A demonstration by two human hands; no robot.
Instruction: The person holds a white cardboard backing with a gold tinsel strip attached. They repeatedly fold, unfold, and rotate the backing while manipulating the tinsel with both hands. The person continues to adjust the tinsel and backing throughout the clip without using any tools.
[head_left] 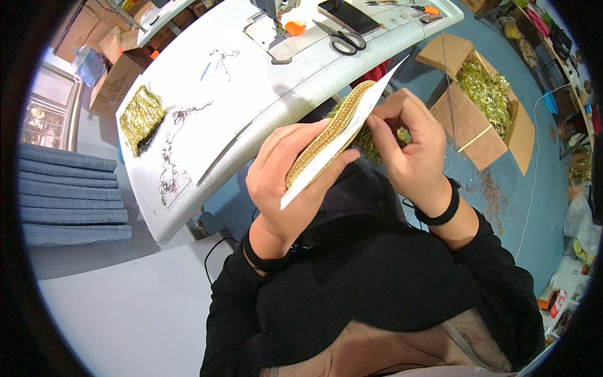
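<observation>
My left hand [276, 179] is wrapped round a flat bundle of gold braided trim [333, 135] with a strip of white card [384, 88] along it. The bundle is tilted, its upper end pointing away to the right. On its right side my right hand [414, 144] is closed, thumb and forefinger pinched together close to the card. What lies between those fingertips is too small to make out. Behind the bundle and partly hidden by my hands, green-gold tinsel material [372, 146] shows.
A white sewing table [251, 119] carries a sewing machine [276, 7], black scissors [347, 43], a phone [349, 16], loose dark threads [168, 157] and a folded gold tinsel piece [141, 119]. On the floor at right stands an open cardboard box [521, 135] full of tinsel [482, 94].
</observation>
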